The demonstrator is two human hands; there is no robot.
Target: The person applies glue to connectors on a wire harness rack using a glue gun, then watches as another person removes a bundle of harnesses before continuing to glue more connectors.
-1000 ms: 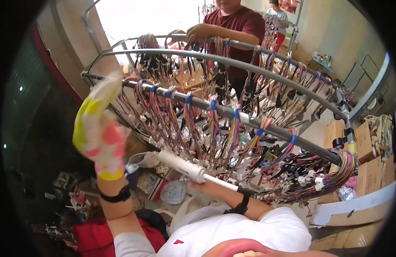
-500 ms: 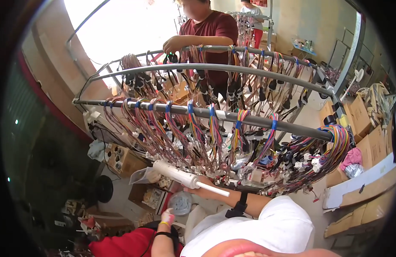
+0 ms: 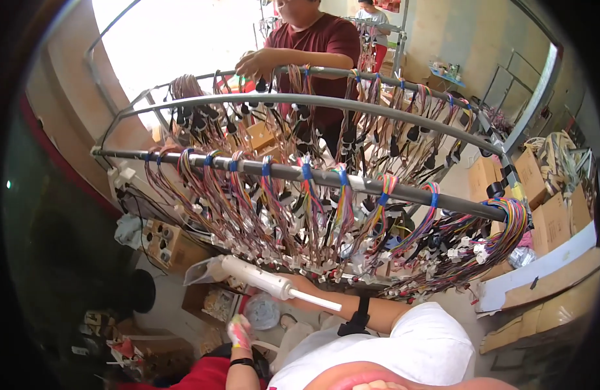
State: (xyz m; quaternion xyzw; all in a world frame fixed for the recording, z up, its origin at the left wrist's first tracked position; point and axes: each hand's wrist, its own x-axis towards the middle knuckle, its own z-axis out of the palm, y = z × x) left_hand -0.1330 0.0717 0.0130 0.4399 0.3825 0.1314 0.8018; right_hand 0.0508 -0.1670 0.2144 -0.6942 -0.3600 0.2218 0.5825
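right hand (image 3: 298, 284): closed around the white syringe-like tool (image 3: 267, 281)
left hand (image 3: 239, 330): low, gloved; grip unclear
advice: steady the tool, nozzle kept near the hanging wire bundles (image 3: 326, 214)

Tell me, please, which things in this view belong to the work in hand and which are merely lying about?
In hand:
- right hand gripping the white tube tool
- coloured wire bundles hung over the grey rail
- left hand, gloved, low and holding nothing

Lying about:
- cardboard boxes on the floor
- stacked cartons at right
- another person's hand at the far rail
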